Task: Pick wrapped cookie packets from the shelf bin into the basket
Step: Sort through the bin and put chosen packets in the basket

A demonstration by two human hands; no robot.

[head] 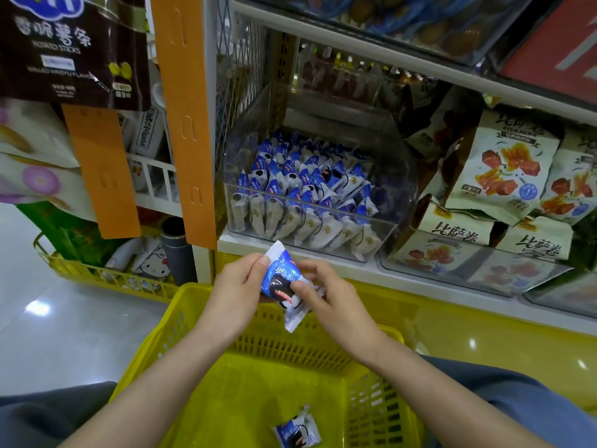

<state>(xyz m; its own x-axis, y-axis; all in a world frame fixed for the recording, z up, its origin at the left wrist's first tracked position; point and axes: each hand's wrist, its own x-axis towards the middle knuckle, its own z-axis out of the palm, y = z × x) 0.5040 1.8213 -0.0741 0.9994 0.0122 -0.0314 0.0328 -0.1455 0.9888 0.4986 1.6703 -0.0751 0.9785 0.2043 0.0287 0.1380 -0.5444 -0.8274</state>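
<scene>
Pretty clearly a shop, in some kind of snack aisle. White shelving (355, 270) runs across the right half of the frame. A clear bin (403, 189) in the centre is packed with identical blue-and-white cookie packets (300, 179), and stacks of matching printed snack bags (504, 163) sit at right. A bag labelled "Potato Sticks" (64, 50) hangs upper left beside orange display strips (184, 118). There's a yellow plastic shopping basket (200, 305) at the bottom and shiny floor (64, 318) lower left.

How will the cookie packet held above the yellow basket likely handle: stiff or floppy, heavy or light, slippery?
Probably light: the cookie packet is held by fingertip pinches of the left hand and right hand. Its glossy film looks slippery; the crimped ends seem floppy. It should not roll: the second packet lies flat in the basket.
</scene>
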